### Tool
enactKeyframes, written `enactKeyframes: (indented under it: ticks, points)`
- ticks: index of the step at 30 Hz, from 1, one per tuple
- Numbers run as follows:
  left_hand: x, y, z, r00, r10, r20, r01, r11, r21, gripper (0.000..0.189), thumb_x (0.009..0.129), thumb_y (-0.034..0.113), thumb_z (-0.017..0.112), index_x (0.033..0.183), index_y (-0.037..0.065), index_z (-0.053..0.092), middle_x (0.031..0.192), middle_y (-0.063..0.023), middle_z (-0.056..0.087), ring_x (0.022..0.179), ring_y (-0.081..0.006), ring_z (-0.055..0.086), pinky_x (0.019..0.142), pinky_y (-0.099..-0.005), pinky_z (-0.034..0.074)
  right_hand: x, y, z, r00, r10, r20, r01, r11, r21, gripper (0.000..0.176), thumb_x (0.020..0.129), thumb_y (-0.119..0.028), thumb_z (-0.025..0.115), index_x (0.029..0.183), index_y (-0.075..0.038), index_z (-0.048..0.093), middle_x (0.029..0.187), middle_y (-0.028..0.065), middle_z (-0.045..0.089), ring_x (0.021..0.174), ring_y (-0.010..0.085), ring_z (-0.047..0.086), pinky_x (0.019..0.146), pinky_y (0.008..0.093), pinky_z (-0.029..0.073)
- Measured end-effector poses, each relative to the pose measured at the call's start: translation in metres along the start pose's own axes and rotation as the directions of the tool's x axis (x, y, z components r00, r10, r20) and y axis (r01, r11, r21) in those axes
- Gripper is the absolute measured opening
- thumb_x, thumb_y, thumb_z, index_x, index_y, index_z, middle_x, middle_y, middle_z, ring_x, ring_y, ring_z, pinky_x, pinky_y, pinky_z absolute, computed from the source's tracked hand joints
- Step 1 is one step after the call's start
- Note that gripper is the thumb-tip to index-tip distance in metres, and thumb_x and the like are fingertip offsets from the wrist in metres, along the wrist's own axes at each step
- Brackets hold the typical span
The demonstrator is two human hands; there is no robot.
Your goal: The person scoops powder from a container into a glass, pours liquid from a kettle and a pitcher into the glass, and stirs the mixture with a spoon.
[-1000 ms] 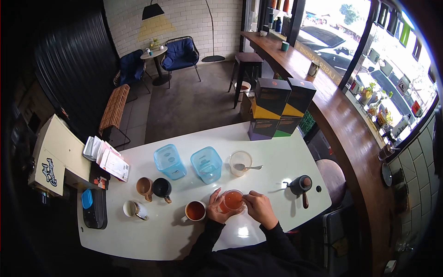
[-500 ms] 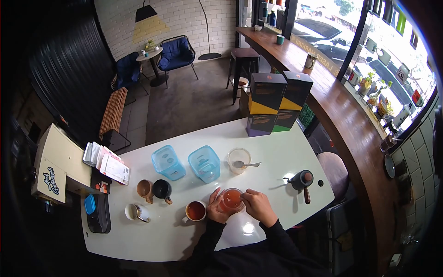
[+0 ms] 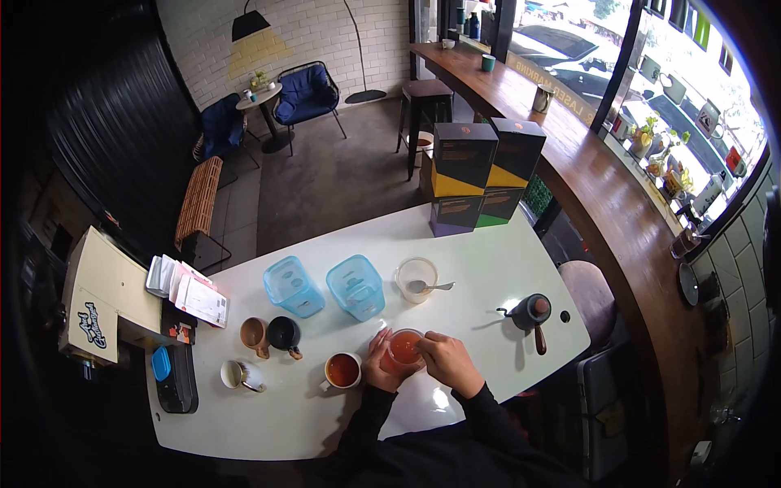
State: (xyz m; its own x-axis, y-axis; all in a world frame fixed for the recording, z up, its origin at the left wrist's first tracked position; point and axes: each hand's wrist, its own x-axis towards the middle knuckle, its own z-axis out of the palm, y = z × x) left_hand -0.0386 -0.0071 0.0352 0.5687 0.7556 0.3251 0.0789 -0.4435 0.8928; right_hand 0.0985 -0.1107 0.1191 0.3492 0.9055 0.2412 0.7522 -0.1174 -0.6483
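Observation:
A clear cup of orange-red liquid [image 3: 406, 348] stands near the front of the white table. My left hand [image 3: 380, 363] is wrapped round its left side. Over the cup's right rim, my right hand [image 3: 449, 363] has its fingers pinched together; what they hold is too small to make out. Just left of my left hand is a white mug of dark red tea [image 3: 342, 370]. Behind the cup sits a clear round container [image 3: 416, 280] with a spoon [image 3: 431, 286] in it.
Two blue plastic containers [image 3: 294, 286] stand mid-table. A brown cup [image 3: 254, 333], a black cup [image 3: 284, 333] and a white-gold mug [image 3: 242, 375] are at the left. A dark pot [image 3: 532, 313] is at the right, stacked boxes [image 3: 464, 160] at the back.
The view has shifted slightly. My right hand has moved a little lower at the cup's rim, its fingers still pinched. My left hand stays round the cup.

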Motion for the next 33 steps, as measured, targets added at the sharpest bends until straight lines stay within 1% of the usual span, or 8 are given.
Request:
enactKeyframes:
  ticks: [2, 7, 12, 16, 21, 23, 28, 33]
  points:
    - [0.0, -0.005, 0.002, 0.998, -0.055, 0.005, 0.055, 0.998, -0.033, 0.088, 0.055, 0.037, 0.095, 0.125, -0.004, 0.06, 0.134, -0.0209, 0.057, 0.13, -0.0332, 0.051, 0.108, -0.042, 0.043, 0.0, 0.005, 0.003, 0.999, 0.024, -0.039, -0.023, 1.0, 0.009, 0.011, 0.086, -0.006, 0.059, 0.09, -0.002, 0.069, 0.082, 0.0131, 0.062, 0.073, 0.036, 0.062, 0.066, 0.0428, 0.051]
    - [0.002, -0.007, 0.002, 1.0, -0.025, 0.005, 0.026, 0.997, -0.067, 0.09, 0.054, 0.038, 0.096, 0.125, -0.004, 0.06, 0.134, -0.0212, 0.056, 0.13, -0.0333, 0.051, 0.109, -0.0425, 0.043, 0.004, 0.005, 0.008, 0.994, 0.052, -0.092, -0.048, 0.998, 0.05, 0.013, 0.086, -0.006, 0.059, 0.093, -0.002, 0.07, 0.082, 0.0128, 0.062, 0.072, 0.0359, 0.063, 0.066, 0.0431, 0.051]
    - [0.004, -0.017, 0.002, 0.999, 0.019, 0.029, -0.017, 0.998, -0.068, 0.088, 0.055, 0.038, 0.095, 0.125, -0.003, 0.062, 0.135, -0.021, 0.055, 0.128, -0.0322, 0.052, 0.106, -0.042, 0.046, -0.001, 0.006, 0.008, 0.995, -0.094, 0.026, 0.092, 0.993, 0.079, 0.013, 0.084, -0.003, 0.059, 0.092, -0.002, 0.069, 0.083, 0.0137, 0.063, 0.074, 0.0367, 0.063, 0.067, 0.0433, 0.052]
    - [0.001, -0.018, 0.003, 1.0, -0.004, 0.018, 0.005, 0.999, -0.048, 0.085, 0.054, 0.037, 0.096, 0.124, -0.001, 0.063, 0.135, -0.0203, 0.055, 0.124, -0.0314, 0.056, 0.102, -0.0413, 0.049, -0.006, 0.004, -0.001, 0.996, -0.072, 0.06, 0.07, 0.997, 0.027, 0.011, 0.083, -0.003, 0.059, 0.089, -0.002, 0.069, 0.083, 0.0142, 0.064, 0.073, 0.037, 0.063, 0.066, 0.0435, 0.051]
    - [0.004, -0.017, 0.004, 1.0, -0.017, 0.021, 0.016, 0.999, 0.033, 0.085, 0.052, 0.036, 0.097, 0.121, 0.0, 0.065, 0.136, -0.0206, 0.053, 0.122, -0.0309, 0.058, 0.102, -0.0413, 0.05, -0.002, 0.007, -0.003, 1.0, 0.002, -0.013, -0.003, 0.999, -0.039, 0.011, 0.085, -0.005, 0.06, 0.09, -0.003, 0.069, 0.081, 0.0139, 0.064, 0.072, 0.0366, 0.063, 0.065, 0.0436, 0.051]
    - [0.0, -0.025, 0.012, 0.998, -0.06, -0.027, 0.054, 0.981, -0.189, 0.084, 0.05, 0.038, 0.097, 0.119, 0.0, 0.066, 0.135, -0.0205, 0.054, 0.122, -0.0312, 0.058, 0.102, -0.042, 0.05, -0.001, 0.005, -0.001, 1.0, 0.012, -0.025, -0.012, 1.0, -0.01, 0.011, 0.085, -0.005, 0.06, 0.092, -0.003, 0.069, 0.081, 0.0138, 0.064, 0.072, 0.0365, 0.063, 0.065, 0.0435, 0.051]
    - [0.002, -0.019, 0.007, 0.999, -0.039, -0.019, 0.035, 0.983, -0.178, 0.083, 0.051, 0.04, 0.096, 0.117, 0.0, 0.066, 0.134, -0.0204, 0.055, 0.123, -0.0329, 0.056, 0.102, -0.0434, 0.049, 0.0, 0.006, 0.006, 1.0, -0.005, -0.03, 0.007, 0.998, 0.062, 0.013, 0.086, -0.006, 0.061, 0.094, -0.003, 0.07, 0.084, 0.0138, 0.065, 0.074, 0.0365, 0.064, 0.067, 0.0434, 0.051]
    - [0.0, -0.029, 0.013, 0.999, 0.026, -0.048, -0.032, 0.991, -0.13, 0.086, 0.051, 0.04, 0.096, 0.12, 0.0, 0.064, 0.13, -0.0212, 0.057, 0.124, -0.0348, 0.055, 0.101, -0.0445, 0.048, -0.007, 0.007, 0.002, 0.997, -0.049, 0.061, 0.046, 0.998, 0.048, 0.012, 0.087, -0.008, 0.062, 0.094, -0.001, 0.069, 0.086, 0.0144, 0.067, 0.075, 0.037, 0.064, 0.068, 0.0428, 0.052]
